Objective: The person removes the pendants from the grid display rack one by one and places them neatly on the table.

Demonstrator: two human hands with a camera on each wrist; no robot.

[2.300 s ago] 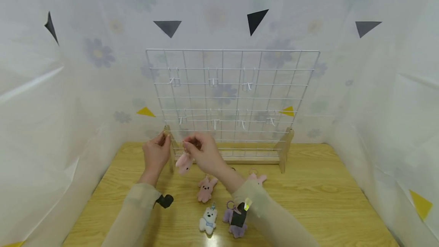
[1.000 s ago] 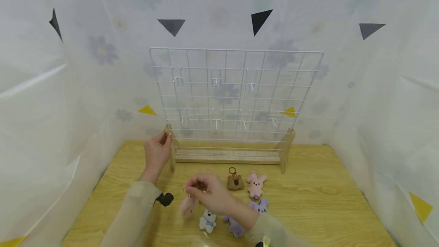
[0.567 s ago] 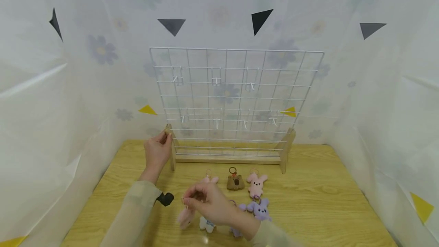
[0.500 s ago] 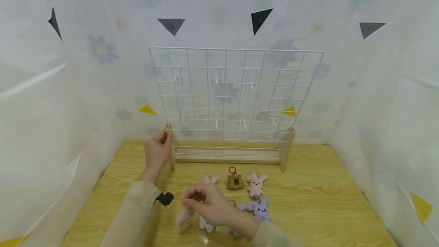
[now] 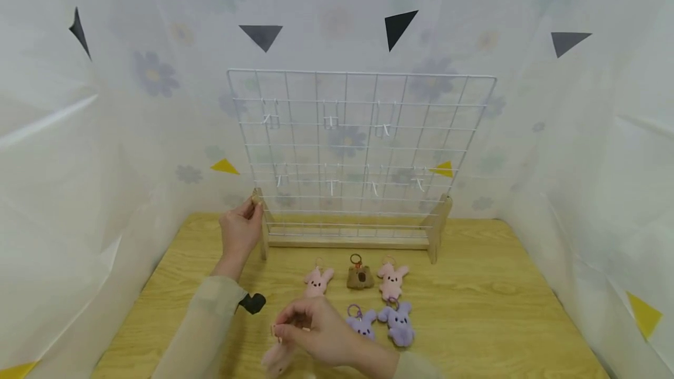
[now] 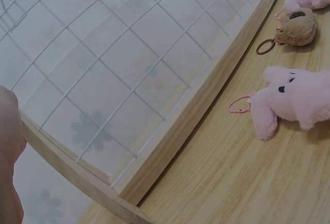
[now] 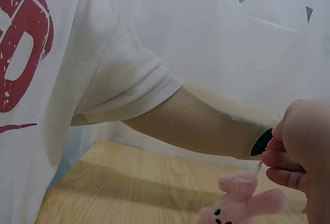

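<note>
My left hand [image 5: 240,228] grips the top of the left wooden post [image 5: 264,244] of a white wire grid rack [image 5: 346,73]. The right hand [image 5: 321,332] pinches the chain of a pink bunny plush keychain [image 5: 277,359], which dangles over the table's near part; the right wrist view shows its ears and part of its head [image 7: 240,203]. Behind that hand lie a pink bunny keychain [image 5: 317,283], a brown bear-like keychain [image 5: 360,278] and another pink bunny [image 5: 392,281]. Two purple bunny keychains [image 5: 362,326] lie to its right, one partly covered by the hand.
White hooks [image 5: 332,187] hang in two rows on the grid, bare of keychains. A wooden crossbar [image 5: 347,243] joins its posts near the wooden table [image 5: 489,285]. White flowered sheeting [image 5: 526,133] encloses the table at the back and sides.
My right hand has brought the pink bunny keychain down from beside the left post toward the near table edge. The white bear keychain is now hidden behind it. The left hand stays on the post.
</note>
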